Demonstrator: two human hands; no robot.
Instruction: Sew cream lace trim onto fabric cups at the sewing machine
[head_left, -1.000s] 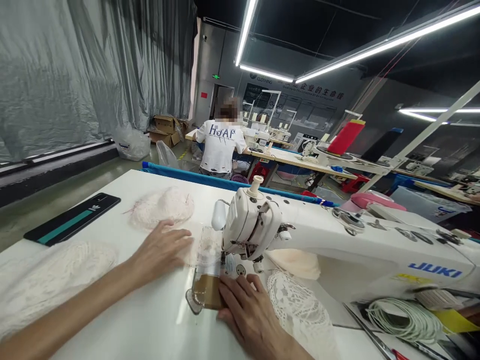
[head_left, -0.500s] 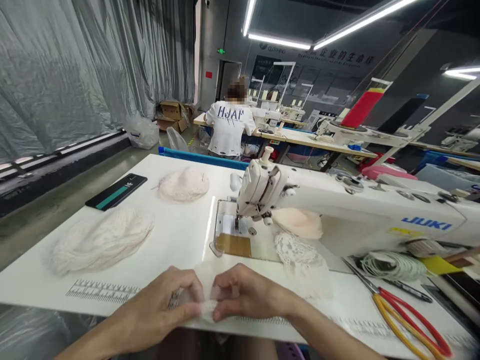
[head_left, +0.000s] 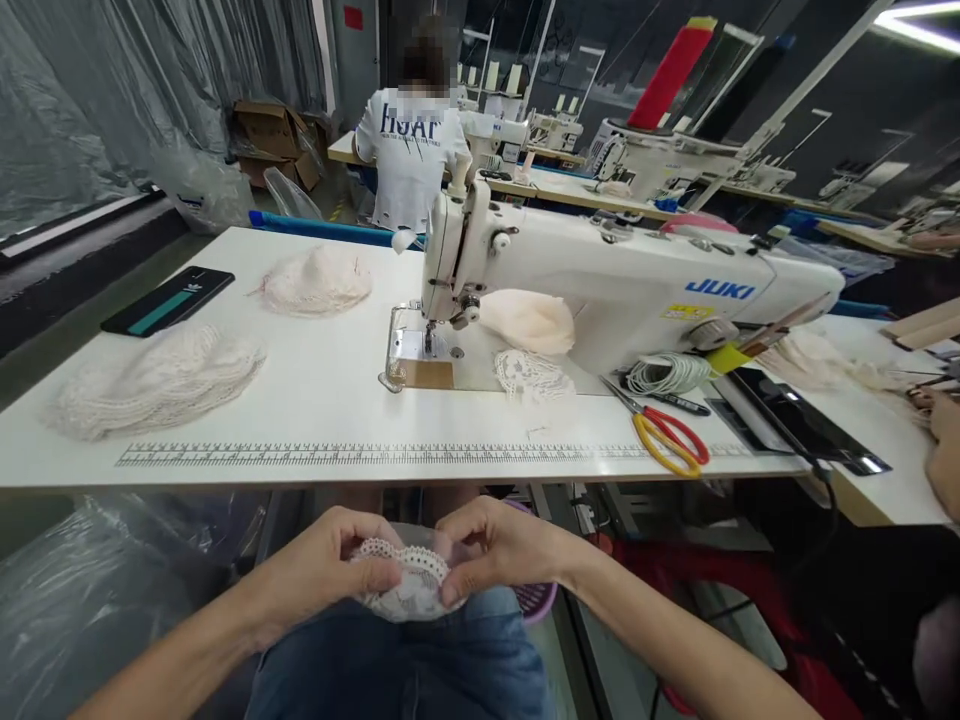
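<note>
Lace piece now below the tabletop edge, over the lap; half a second ago I have both hands at that edge, and a second ago they are up by the needle area; so I judge the handling is now off the machine, in the hands alone. Grip on both sides is closed on the cloth: left hand pinches the scalloped trim by thumb and fingers, right hand pinches its other end; the trim arches between them; the rear fingers are hidden from me.

Around: sewing machine directly ahead; two pale heaps, a nearer one and a farther one, on the left; loose lace and a peach cup under the machine arm; scissors by the front edge, right of centre; purple basket low behind the right wrist; co-worker beyond, back turned.

In the way: the tabletop edge, between hands and needle; the scissors look clear of a straight path.
</note>
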